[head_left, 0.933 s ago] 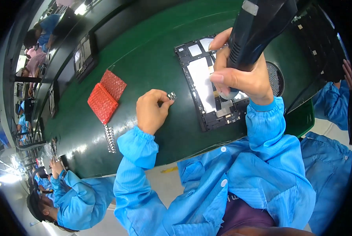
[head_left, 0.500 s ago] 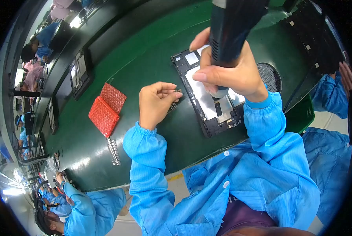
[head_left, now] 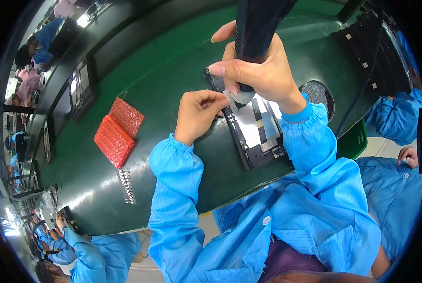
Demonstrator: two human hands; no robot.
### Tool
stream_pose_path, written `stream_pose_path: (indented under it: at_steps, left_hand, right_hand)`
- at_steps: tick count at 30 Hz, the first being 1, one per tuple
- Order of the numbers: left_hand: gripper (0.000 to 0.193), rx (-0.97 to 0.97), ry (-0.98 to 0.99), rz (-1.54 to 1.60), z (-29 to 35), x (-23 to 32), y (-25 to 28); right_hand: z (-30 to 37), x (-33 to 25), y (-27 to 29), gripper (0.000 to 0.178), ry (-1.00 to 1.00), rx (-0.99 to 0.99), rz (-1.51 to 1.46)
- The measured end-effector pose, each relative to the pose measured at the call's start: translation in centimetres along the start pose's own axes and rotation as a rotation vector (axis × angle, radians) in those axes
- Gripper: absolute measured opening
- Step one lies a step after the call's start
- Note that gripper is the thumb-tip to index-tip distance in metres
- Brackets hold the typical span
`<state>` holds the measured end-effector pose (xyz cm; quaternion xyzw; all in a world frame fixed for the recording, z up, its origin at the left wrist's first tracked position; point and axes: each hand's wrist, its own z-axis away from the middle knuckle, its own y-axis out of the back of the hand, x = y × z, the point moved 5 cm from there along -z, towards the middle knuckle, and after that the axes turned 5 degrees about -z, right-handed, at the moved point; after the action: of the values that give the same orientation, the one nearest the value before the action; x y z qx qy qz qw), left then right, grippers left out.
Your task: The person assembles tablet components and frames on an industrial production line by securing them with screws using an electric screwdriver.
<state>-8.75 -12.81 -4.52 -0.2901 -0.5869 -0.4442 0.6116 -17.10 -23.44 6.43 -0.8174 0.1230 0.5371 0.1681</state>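
My right hand (head_left: 258, 70) is wrapped round a black electric screwdriver (head_left: 260, 30), pointed down over an opened tablet (head_left: 263, 162). The tablet is a black frame with silvery white panels and a dark ribbon cable (head_left: 259, 120). The screwdriver's tip is near the tablet's left side; I cannot tell if it touches. My left hand (head_left: 199, 113) is closed in a pinch at the tablet's left edge. What sits between its fingertips is too small to make out. A dark item (head_left: 204, 136) shows partly beneath this hand.
Red bubble-wrap pouches (head_left: 115, 141) lie on the green table (head_left: 173, 66) to the left, beside a strip of small silvery parts (head_left: 126, 186). A round, dark mesh-like dish (head_left: 320, 96) stands right of the tablet. Co-workers in blue sit on both sides.
My right hand and the screwdriver have shifted left over the tablet. My left hand has moved right and up to the tablet's left edge. The whole view has shifted slightly.
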Motion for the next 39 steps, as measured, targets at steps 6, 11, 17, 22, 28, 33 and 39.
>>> stream_pose_path:
  at_steps: [6, 11, 17, 22, 28, 33, 39]
  left_hand:
    - [0.013, 0.096, -0.103, -0.113, -0.4, -0.7, 0.2]
    - [0.007, 0.084, -0.063, -0.1, -0.9, -1.3, 0.3]
    - [0.014, 0.069, 0.046, 0.03, -0.9, -1.0, 0.1]
    - [0.019, 0.099, 0.141, 0.044, -1.3, -0.9, 0.3]
    - [0.018, 0.095, 0.159, 0.07, -1.5, -1.3, 0.4]
    - [0.017, 0.092, 0.155, 0.082, -1.6, -1.2, 0.3]
    - [0.012, 0.117, 0.111, 0.081, -1.3, -0.5, 0.5]
  right_hand:
    - [-0.6, 1.3, -0.7, 0.039, 0.036, 0.016, 0.015]
    - [-0.6, 2.2, -0.9, 0.037, 0.149, 0.027, 0.093]
    - [-0.6, 2.4, -1.0, 0.036, 0.151, 0.04, 0.164]
    - [-0.5, 3.1, -1.2, 0.034, 0.199, 0.038, 0.176]
    - [-0.6, 3.6, -1.3, 0.033, 0.21, 0.038, 0.198]
    - [-0.7, 3.7, -1.0, 0.034, 0.105, 0.082, 0.164]
    - [-0.2, 4.1, -1.7, 0.033, 0.103, 0.08, 0.13]
